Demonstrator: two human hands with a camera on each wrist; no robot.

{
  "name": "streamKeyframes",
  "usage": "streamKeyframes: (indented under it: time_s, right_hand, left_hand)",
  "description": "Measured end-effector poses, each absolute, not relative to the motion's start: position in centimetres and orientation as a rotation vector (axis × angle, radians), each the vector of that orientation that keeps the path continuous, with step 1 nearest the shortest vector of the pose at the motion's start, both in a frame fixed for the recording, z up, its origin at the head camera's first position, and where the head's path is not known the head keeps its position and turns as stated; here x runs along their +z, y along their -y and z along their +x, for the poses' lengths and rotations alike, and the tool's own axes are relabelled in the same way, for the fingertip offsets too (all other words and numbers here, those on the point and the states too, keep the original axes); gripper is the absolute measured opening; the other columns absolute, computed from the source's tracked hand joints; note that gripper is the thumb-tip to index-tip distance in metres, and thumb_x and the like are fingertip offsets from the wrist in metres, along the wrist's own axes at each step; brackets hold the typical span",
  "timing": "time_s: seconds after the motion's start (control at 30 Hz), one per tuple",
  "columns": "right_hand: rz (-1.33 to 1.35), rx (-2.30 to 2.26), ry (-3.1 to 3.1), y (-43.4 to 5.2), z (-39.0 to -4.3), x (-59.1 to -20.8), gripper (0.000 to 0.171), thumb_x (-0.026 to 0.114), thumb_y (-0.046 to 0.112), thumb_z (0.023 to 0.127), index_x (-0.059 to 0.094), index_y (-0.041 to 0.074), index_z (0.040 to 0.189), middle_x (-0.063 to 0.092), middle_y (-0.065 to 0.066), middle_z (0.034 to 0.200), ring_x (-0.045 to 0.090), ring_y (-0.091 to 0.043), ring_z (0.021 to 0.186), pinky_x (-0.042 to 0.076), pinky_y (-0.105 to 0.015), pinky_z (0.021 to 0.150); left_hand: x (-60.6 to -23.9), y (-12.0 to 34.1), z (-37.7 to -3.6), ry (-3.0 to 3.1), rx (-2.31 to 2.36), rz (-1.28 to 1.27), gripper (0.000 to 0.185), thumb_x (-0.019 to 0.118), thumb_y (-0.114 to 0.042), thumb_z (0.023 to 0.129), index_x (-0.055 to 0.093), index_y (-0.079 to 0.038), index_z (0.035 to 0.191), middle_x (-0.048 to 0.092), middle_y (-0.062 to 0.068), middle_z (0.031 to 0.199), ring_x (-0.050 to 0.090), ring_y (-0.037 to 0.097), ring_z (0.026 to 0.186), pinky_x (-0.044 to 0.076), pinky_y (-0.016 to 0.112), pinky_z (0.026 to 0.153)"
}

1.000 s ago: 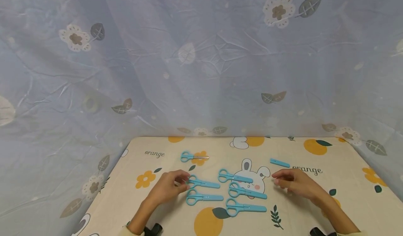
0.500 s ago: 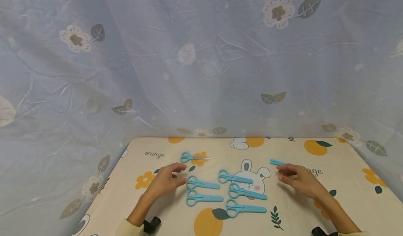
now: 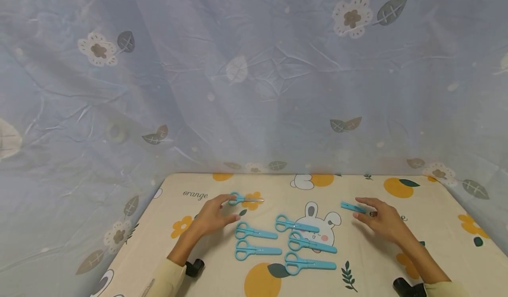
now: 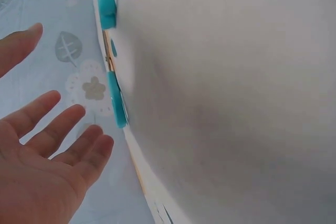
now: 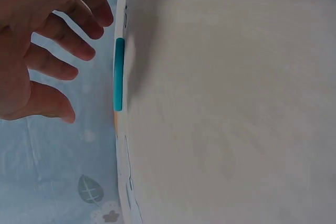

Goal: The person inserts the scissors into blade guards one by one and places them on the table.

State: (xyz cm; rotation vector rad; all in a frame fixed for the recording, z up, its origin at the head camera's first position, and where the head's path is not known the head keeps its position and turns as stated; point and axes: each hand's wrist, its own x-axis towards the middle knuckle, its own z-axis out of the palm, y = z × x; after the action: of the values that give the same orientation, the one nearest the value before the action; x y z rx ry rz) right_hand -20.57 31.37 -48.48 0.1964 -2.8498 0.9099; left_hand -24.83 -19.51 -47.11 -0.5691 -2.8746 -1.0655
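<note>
In the head view my left hand (image 3: pixel 212 217) hovers by the blue-handled scissors (image 3: pixel 238 198) at the back left, whose metal blades are bare. Its fingertips overlap the handle there; the left wrist view shows the fingers spread with nothing between them. On the right, my right hand (image 3: pixel 382 217) reaches around the loose blue blade cover (image 3: pixel 352 207), thumb and fingers apart on either side of its end. In the right wrist view that cover (image 5: pixel 119 74) lies on the cloth beyond the spread fingers.
Several covered blue scissors (image 3: pixel 311 264) lie in two columns at the middle front, handles to the left. A cream tablecloth (image 3: pixel 206 270) printed with oranges and a rabbit covers the table. A pale blue floral curtain (image 3: pixel 254 112) rises behind.
My left hand has moved from the covered scissors up and back to the bare-bladed pair. My right hand has moved back and slightly right, up to the loose cover. The scissors stay put.
</note>
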Motion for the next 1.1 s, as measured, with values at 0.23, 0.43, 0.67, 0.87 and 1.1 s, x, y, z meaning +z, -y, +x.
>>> streamKeyframes:
  time_s: [0.23,0.43,0.67,0.87,1.1]
  right_hand:
    - [0.295,0.854,2.848,-31.4,-21.7,-48.8,0.065,0.083,0.029,0.095,0.060,-0.005,0.145,0.058,-0.039,0.146,0.067,-0.060,0.117,0.060,-0.069,0.094]
    - [0.256,0.815,2.886,-31.0,-22.8,-49.3,0.071,0.085,0.029,0.093,0.057,-0.005,0.149,0.055,-0.037,0.150,0.053,-0.062,0.136,0.049,-0.074,0.108]
    - [0.267,0.790,2.897,-30.7,-23.7,-49.6,0.069,0.085,0.024,0.092,0.058,-0.007,0.147,0.056,-0.037,0.148,0.050,-0.061,0.139,0.044,-0.075,0.113]
    - [0.295,0.742,2.915,-30.9,-24.4,-49.5,0.060,0.086,0.020,0.091,0.065,-0.012,0.137,0.065,-0.036,0.133,0.062,-0.056,0.122,0.054,-0.070,0.103]
    - [0.267,0.766,3.003,-31.1,-24.9,-49.1,0.047,0.083,0.014,0.093,0.070,-0.011,0.130,0.068,-0.030,0.122,0.066,-0.043,0.107,0.061,-0.061,0.093]
  left_hand:
    - [-47.1,19.4,-26.9,2.925,-0.982,-0.629,0.078,0.085,-0.032,0.094,0.050,-0.005,0.159,0.048,0.019,0.166,0.044,0.044,0.154,0.041,0.063,0.125]
    - [-47.3,19.0,-28.5,2.969,-0.903,-0.640,0.086,0.085,-0.034,0.094,0.044,-0.003,0.162,0.042,0.019,0.170,0.040,0.045,0.157,0.038,0.063,0.127]
    - [-48.1,18.7,-29.9,2.986,-0.930,-0.601,0.083,0.085,-0.031,0.094,0.046,-0.003,0.161,0.049,0.020,0.165,0.046,0.044,0.153,0.041,0.062,0.125]
    - [-48.1,18.4,-30.6,3.002,-0.915,-0.575,0.079,0.087,-0.028,0.092,0.051,-0.002,0.158,0.056,0.021,0.158,0.054,0.044,0.146,0.046,0.061,0.122]
    - [-48.2,18.5,-31.4,3.005,-0.839,-0.596,0.068,0.085,-0.012,0.092,0.056,0.000,0.153,0.068,0.019,0.145,0.064,0.041,0.135,0.053,0.058,0.115]
